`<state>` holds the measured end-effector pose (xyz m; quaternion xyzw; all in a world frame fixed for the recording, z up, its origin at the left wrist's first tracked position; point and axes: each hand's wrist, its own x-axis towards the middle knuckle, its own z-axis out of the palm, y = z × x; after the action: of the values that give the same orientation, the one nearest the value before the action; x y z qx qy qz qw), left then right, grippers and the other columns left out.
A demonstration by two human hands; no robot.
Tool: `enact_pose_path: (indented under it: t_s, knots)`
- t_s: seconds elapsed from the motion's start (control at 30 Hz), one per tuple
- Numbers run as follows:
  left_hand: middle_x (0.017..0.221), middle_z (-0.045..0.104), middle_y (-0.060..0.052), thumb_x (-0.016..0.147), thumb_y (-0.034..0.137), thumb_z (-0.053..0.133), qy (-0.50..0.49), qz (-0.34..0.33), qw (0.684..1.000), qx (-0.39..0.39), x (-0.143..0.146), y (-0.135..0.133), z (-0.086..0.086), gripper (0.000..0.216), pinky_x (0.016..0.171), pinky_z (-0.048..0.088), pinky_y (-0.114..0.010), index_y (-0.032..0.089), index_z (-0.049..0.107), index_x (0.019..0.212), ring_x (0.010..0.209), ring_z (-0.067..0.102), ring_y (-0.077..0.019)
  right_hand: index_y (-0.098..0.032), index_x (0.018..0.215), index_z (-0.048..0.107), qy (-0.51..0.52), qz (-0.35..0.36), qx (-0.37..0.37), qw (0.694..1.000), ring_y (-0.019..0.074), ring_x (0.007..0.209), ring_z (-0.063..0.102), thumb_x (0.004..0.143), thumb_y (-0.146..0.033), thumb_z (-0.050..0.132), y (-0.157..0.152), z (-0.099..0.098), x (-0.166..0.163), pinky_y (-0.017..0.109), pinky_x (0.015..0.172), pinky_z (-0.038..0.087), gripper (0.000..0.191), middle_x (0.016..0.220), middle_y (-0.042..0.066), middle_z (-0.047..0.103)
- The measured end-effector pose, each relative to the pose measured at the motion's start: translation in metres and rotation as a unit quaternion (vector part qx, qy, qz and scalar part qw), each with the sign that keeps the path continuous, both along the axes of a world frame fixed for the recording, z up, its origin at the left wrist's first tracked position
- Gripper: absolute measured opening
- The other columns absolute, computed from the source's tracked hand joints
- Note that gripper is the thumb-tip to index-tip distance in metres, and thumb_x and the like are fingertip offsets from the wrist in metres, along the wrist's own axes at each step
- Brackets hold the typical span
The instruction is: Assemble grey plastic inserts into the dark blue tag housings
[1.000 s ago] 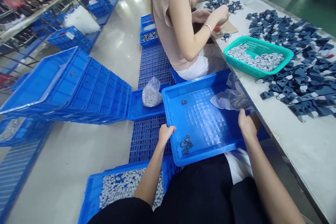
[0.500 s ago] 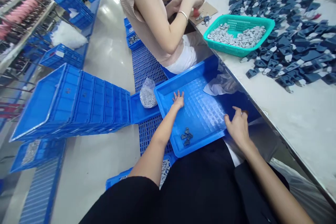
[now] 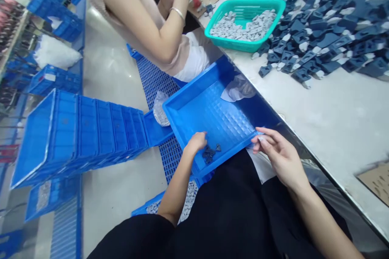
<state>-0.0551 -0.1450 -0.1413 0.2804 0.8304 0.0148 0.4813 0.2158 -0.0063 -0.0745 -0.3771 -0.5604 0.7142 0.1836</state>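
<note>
A shallow blue plastic bin [image 3: 194,109] lies tilted over my lap, partly under the table edge. My left hand [image 3: 197,141] is inside it at the left, fingers curled down beside a few small dark blue plastic parts [image 3: 209,153]. Whether one of them is in its fingers is hidden. My right hand [image 3: 278,151] is at the bin's near right corner, thumb and fingers drawn together. Something small and pale may be at its fingertips, too small to name. A crumpled clear plastic bag [image 3: 238,89] lies in the far right part of the bin.
On the white table [image 3: 322,125] stand a green basket [image 3: 237,43] of small grey parts and a heap of dark blue parts [image 3: 331,36]. A co-worker's arm [image 3: 148,28] is close ahead. Stacked blue crates [image 3: 88,125] stand left. Cardboard [image 3: 377,182] lies right.
My left hand has moved nearer across the bin to the dark parts, its fingers curling. My right hand has come to the near corner and its fingers have closed together. The view has shifted right.
</note>
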Motion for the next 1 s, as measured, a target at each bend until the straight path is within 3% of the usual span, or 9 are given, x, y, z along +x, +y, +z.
enact_pose_path:
  t_s: [0.1,0.2,0.3,0.37,0.43,0.6,0.7,0.83,1.0]
  knots:
    - [0.083,0.070,-0.005,0.100,0.044,0.060,-0.063,-0.025,0.996,0.049,0.013,0.039,0.046,0.037,0.074,0.055,-0.035,0.013,0.069,0.118,0.065,0.063,-0.0162,-0.027,0.115,0.061,0.051,-0.060,-0.076,0.994,0.0157,0.072,0.066,0.094,-0.051,0.071,-0.007,0.030,0.023,0.033,0.073,0.060,0.034,0.104,0.006,0.075]
    - [0.066,0.058,0.001,0.096,0.058,0.058,-0.207,-0.087,0.969,0.106,0.036,0.080,0.093,0.045,0.057,0.044,-0.029,0.018,0.073,0.109,0.053,0.051,-0.0133,-0.026,0.099,0.067,0.121,-0.136,-0.191,0.964,0.0111,0.072,0.065,0.086,-0.042,0.083,-0.004,0.051,0.041,0.025,0.075,0.059,0.026,0.105,0.005,0.077]
    - [0.078,0.056,0.001,0.086,0.059,0.073,-0.445,-0.086,0.875,0.168,0.066,0.114,0.120,0.049,0.061,0.046,-0.027,0.020,0.067,0.115,0.065,0.055,-0.0129,-0.028,0.101,0.075,0.171,-0.187,-0.259,0.932,0.0089,0.079,0.066,0.082,-0.034,0.088,0.000,0.066,0.058,0.019,0.080,0.058,0.024,0.111,0.004,0.076]
    - [0.089,0.059,-0.002,0.081,0.045,0.083,-0.592,-0.041,0.779,0.202,0.088,0.132,0.123,0.046,0.069,0.049,-0.026,0.019,0.065,0.114,0.076,0.058,-0.0132,-0.029,0.104,0.078,0.187,-0.208,-0.260,0.924,0.0081,0.080,0.066,0.082,-0.035,0.088,0.000,0.073,0.069,0.016,0.079,0.058,0.025,0.112,0.004,0.075]
    - [0.091,0.062,-0.004,0.084,0.033,0.083,-0.650,-0.013,0.727,0.221,0.112,0.147,0.121,0.036,0.074,0.049,-0.025,0.017,0.066,0.111,0.083,0.060,-0.0131,-0.027,0.103,0.079,0.202,-0.232,-0.254,0.917,0.0067,0.076,0.066,0.084,-0.036,0.086,0.000,0.079,0.080,0.012,0.075,0.057,0.022,0.106,0.004,0.074]
    - [0.100,0.065,-0.001,0.088,0.015,0.080,-0.570,0.004,0.760,0.313,0.176,0.173,0.122,0.035,0.084,0.053,-0.020,0.022,0.064,0.118,0.099,0.069,-0.0116,-0.032,0.107,0.079,0.253,-0.287,-0.244,0.891,0.0042,0.069,0.067,0.091,-0.032,0.079,0.001,0.090,0.103,0.007,0.066,0.054,0.015,0.086,-0.001,0.071]
    - [0.098,0.069,0.002,0.077,0.005,0.087,-0.605,0.032,0.735,0.303,0.204,0.180,0.128,0.045,0.085,0.059,-0.019,0.022,0.064,0.113,0.100,0.075,-0.0125,-0.034,0.105,0.078,0.272,-0.300,-0.224,0.887,0.0040,0.068,0.067,0.095,-0.035,0.075,0.006,0.091,0.117,0.006,0.068,0.053,0.010,0.079,0.000,0.071]
    - [0.105,0.081,-0.002,0.071,-0.004,0.087,-0.621,0.054,0.722,0.300,0.222,0.184,0.130,0.040,0.090,0.062,-0.019,0.017,0.072,0.101,0.102,0.077,-0.0131,-0.032,0.100,0.080,0.241,-0.337,-0.196,0.889,0.0050,0.065,0.067,0.092,-0.037,0.078,0.009,0.093,0.132,0.007,0.067,0.055,0.009,0.073,0.001,0.068]
    - [0.109,0.081,-0.001,0.075,-0.006,0.083,-0.590,0.051,0.719,0.364,0.230,0.188,0.120,0.036,0.094,0.062,-0.019,0.021,0.079,0.099,0.105,0.076,-0.0115,-0.037,0.102,0.079,0.138,-0.373,-0.107,0.911,0.0095,0.053,0.064,0.090,-0.042,0.078,0.002,0.092,0.149,0.014,0.052,0.057,0.013,0.072,0.001,0.069]
